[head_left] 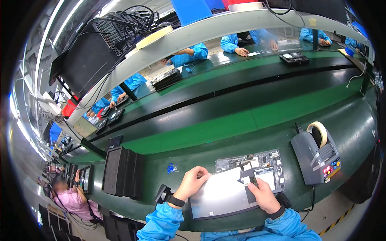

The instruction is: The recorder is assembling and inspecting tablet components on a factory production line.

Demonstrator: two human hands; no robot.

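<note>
A thin silver-grey panel (221, 197) lies tilted in front of me, over the near part of an opened laptop base (277, 162) with exposed circuit boards. At the panel's upper left edge my left hand (193, 182) has thumb and forefinger pinched together, apparently on that edge. My right hand (265, 197) is closed on a dark flat strip (248, 182) with a small board-like part, its thumb on top. The strip lies across the panel's right side; the fingers beneath are hidden. Both wrists wear black bands.
A grey tape dispenser (315, 154) with a cream roll stands right. Small blue bits (172, 168) lie left of the laptop base. Black trays (122, 172) stand farther left. An overhead shelf (225, 20) carries cables. Co-workers in blue (249, 38) sit across the bench.
</note>
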